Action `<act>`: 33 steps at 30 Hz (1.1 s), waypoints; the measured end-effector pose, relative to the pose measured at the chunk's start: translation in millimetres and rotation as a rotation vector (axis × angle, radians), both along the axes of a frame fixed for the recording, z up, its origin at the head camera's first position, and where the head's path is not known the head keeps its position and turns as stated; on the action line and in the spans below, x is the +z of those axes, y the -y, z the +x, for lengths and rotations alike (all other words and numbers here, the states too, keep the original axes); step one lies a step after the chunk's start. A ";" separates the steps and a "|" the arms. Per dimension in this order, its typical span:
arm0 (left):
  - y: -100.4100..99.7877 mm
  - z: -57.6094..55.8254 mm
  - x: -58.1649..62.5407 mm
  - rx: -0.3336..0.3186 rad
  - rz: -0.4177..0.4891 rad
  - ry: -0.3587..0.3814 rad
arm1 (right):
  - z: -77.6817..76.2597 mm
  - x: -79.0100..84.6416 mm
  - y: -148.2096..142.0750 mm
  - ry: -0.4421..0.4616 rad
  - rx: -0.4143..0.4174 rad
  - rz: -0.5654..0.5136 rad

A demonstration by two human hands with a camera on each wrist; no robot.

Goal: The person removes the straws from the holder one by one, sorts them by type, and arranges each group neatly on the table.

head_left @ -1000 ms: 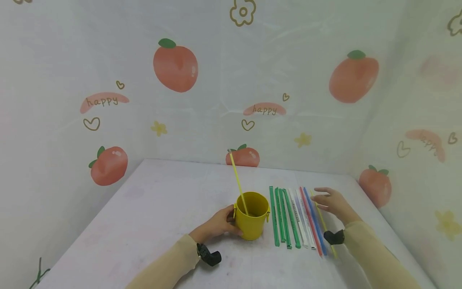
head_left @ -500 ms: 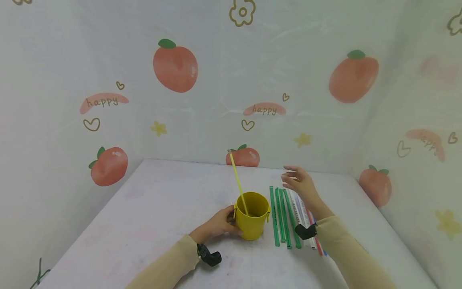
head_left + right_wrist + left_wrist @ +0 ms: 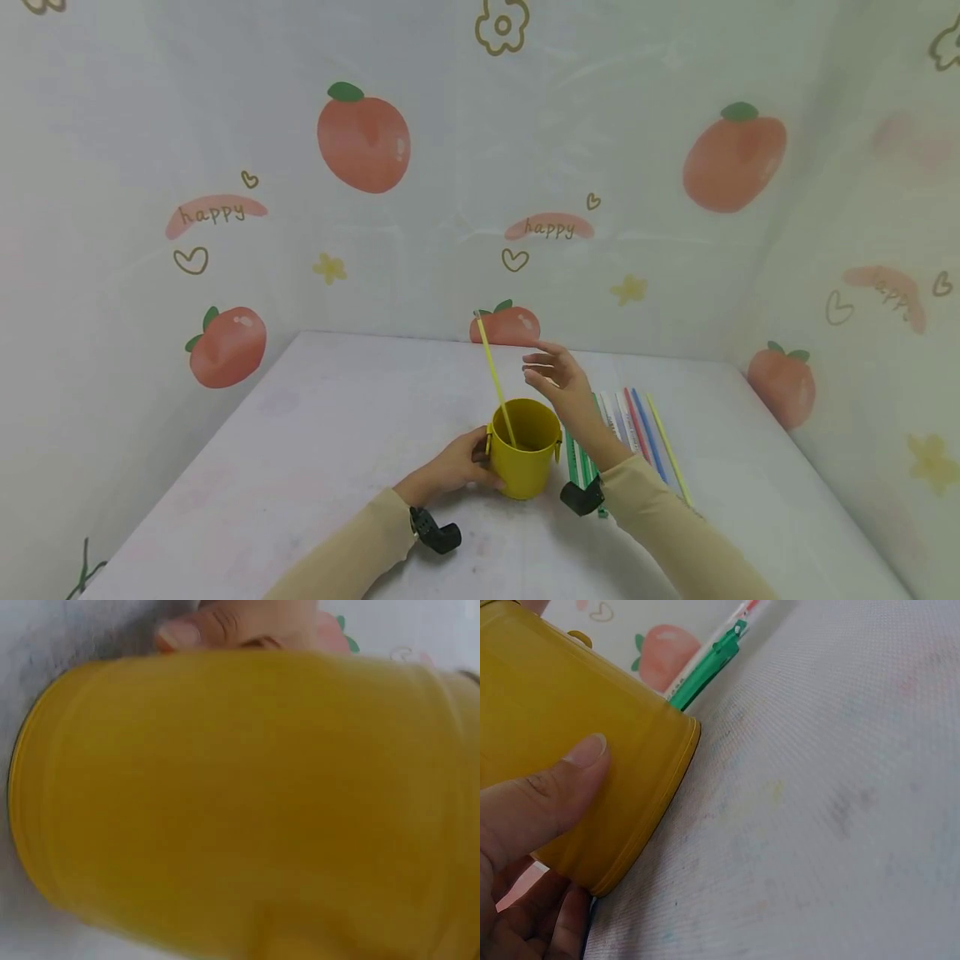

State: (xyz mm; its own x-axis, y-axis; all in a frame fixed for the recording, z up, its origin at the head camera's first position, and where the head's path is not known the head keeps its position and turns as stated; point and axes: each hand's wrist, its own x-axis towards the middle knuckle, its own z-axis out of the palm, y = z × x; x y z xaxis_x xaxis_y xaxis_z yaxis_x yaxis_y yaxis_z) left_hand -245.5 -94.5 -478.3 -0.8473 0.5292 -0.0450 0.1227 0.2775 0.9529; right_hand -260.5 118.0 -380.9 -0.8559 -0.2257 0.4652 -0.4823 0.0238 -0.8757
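A small yellow bucket (image 3: 522,477) with side handles stands upright on the table. Inside it leans a yellow straw (image 3: 491,363), rising well above the rim toward the upper left. My left hand (image 3: 452,465) grips the bucket's left side low down; in the left wrist view the thumb lies across its wall and the other fingers go beneath and behind. My right hand (image 3: 564,387), fingers loosely extended with nothing between them, hovers beside and above the bucket's right rim. The bucket's wall (image 3: 240,787) fills most of the right wrist view, slightly blurred.
Right of the bucket lies a row of straws: several green ones (image 3: 573,460) partly hidden by my right arm, white-wrapped ones (image 3: 611,414), a red one (image 3: 637,421), a blue one (image 3: 650,439) and a yellow one (image 3: 670,446). A fruit-printed cloth backdrop (image 3: 420,258) stands behind the table.
My right hand has swept left from the yellow straw at the row's right end, over the straws, to the bucket. The left hand and bucket have stayed put.
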 end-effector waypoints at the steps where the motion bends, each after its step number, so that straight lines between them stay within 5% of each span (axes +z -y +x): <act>1: 0.0 -0.1 -0.1 0.001 -0.003 0.001 | 0.6 -0.3 2.9 0.002 0.005 0.006; 21: -0.3 0.8 0.8 -0.012 -0.020 -0.028 | 2.1 -2.5 26.0 0.115 0.051 0.098; 29: -0.4 0.2 1.0 -0.008 -0.011 -0.022 | 21.1 18.2 30.1 0.152 0.024 0.187; 33: -0.1 0.6 1.5 -0.001 -0.019 -0.020 | 15.2 10.8 30.7 0.173 0.018 0.195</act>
